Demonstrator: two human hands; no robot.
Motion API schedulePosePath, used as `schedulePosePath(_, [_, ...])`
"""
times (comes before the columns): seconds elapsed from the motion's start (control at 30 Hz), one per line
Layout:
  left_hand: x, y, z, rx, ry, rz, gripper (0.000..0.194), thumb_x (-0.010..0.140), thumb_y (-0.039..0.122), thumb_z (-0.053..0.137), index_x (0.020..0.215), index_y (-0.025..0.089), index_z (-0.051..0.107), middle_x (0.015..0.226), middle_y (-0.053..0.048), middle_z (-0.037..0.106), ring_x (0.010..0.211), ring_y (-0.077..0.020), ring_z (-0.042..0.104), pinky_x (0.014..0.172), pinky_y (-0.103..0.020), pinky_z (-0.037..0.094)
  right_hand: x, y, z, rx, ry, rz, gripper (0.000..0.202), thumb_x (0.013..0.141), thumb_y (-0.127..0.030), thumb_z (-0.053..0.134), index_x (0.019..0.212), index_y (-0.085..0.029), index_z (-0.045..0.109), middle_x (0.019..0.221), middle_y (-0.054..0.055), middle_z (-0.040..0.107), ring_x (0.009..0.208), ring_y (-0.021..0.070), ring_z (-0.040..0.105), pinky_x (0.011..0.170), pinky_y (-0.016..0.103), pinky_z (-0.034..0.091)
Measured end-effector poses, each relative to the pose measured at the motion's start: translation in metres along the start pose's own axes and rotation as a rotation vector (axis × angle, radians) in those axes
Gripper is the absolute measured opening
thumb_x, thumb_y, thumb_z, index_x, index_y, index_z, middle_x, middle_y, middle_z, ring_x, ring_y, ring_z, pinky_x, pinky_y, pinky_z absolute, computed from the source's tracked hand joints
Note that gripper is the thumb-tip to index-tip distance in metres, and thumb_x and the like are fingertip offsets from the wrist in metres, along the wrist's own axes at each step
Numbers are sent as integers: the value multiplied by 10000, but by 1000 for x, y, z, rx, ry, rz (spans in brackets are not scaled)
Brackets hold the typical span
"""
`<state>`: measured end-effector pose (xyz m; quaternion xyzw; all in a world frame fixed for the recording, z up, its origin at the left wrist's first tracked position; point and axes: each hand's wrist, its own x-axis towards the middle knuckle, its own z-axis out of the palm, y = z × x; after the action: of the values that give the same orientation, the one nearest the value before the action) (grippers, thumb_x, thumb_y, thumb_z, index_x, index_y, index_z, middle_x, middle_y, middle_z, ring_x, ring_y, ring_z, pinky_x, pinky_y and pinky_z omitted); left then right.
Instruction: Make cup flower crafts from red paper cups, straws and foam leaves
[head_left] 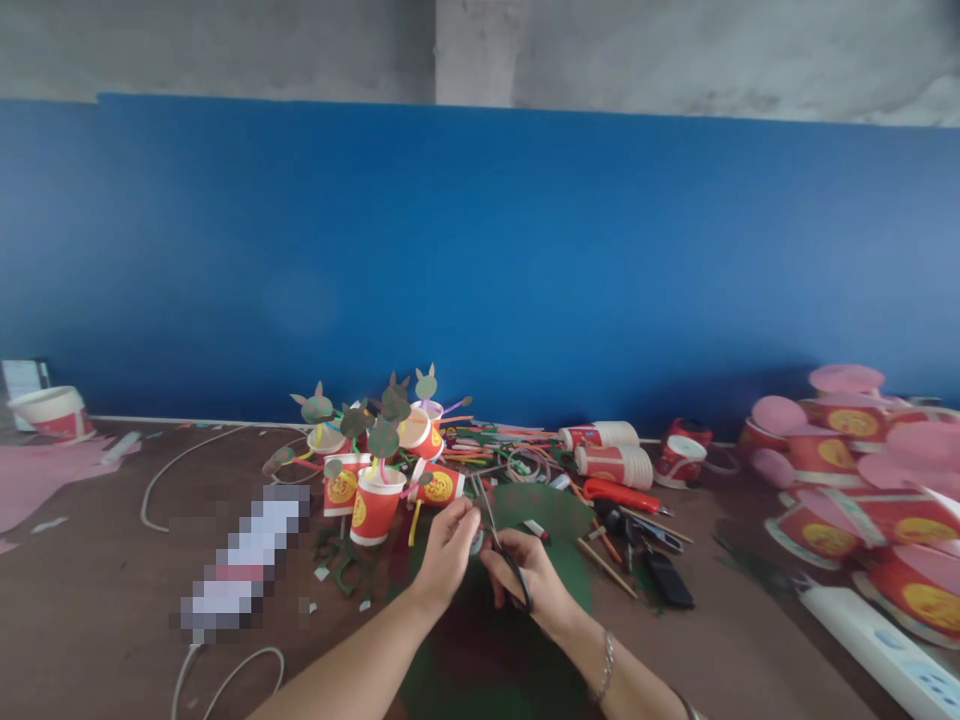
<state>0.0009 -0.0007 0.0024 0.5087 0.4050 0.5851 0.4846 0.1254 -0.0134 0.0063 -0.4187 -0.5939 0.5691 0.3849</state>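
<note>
My right hand (pixel 525 575) is closed on a pair of scissors (pixel 514 572) with dark handles, its fingers in the loops. The blades point up and away from me and look a little apart. Just left of the blades, my left hand (pixel 448 550) is pinched closed at the fingertips. A small pale greenish piece (pixel 477 541) shows at those fingertips; its kind is too blurred to make out. Under both hands lies dark green paper (pixel 551 510) on the brown table. Beyond my left hand stand red paper cups (pixel 377 508) with green animal-head cutouts and coloured stems.
A blurred-out phone (pixel 244 565) with a white cable lies left. Stacked cups (pixel 615 466), an orange-red cutter (pixel 626 497) and a black object (pixel 667 578) sit right. Farther right are a white power strip (pixel 885 640) and red cups with pink paper (pixel 829 455). A blue partition (pixel 480 260) rises behind.
</note>
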Motion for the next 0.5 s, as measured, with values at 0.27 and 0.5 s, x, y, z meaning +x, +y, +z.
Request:
schedulePosePath(0.27, [0, -4, -1, -20, 28, -16, 322, 763, 428, 544, 588, 181, 431, 566, 38, 407, 561, -100, 383, 536, -205, 344, 1, 2, -1, -7, -1, -9, 346, 670, -486, 655, 646, -164, 531, 381, -72, 455, 323, 74, 405, 362, 186, 294])
schedulePosePath(0.5, [1, -5, -4, -17, 62, -23, 304, 735, 419, 581, 584, 181, 467, 554, 40, 427, 548, -102, 395, 530, -216, 343, 2, 1, -3, 4, -33, -1, 344, 671, -480, 657, 622, -167, 522, 383, -71, 453, 321, 70, 399, 361, 183, 288])
